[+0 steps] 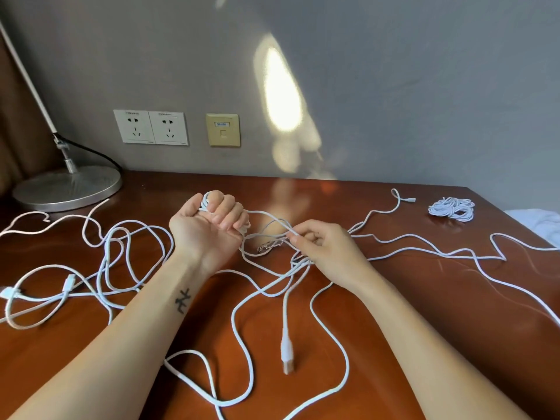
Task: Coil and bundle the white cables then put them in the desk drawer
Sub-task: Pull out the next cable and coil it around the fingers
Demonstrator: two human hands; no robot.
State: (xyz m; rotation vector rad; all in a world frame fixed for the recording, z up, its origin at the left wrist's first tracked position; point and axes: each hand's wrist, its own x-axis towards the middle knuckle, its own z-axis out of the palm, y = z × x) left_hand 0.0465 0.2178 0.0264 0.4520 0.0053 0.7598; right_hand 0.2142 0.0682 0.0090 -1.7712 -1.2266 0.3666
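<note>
Head view: I see the left hand (pixel 209 228) fisted around white cable loops (pixel 206 203) mid-frame, right hand (pixel 325 248) pinching a strand (pixel 288 229); loose cables (pixel 285 310) sprawl over the desk (pixel 394 313), one bundle (pixel 451 209) upper right.

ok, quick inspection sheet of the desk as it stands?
Surface: glossy brown wooden desk.
Job's things: one finished bundle far right; loose white cables sprawled across the desk; drawer not in view.
Clutter: small shiny item between the hands, unidentifiable.
Grippers: left hand grips a coil wound round its fingers; right hand pinches a strand.
Cables: USB plug lies free near the front; black lamp cord.
Surroundings: lamp base, two wall sockets, data port, white cloth at right edge.
</note>
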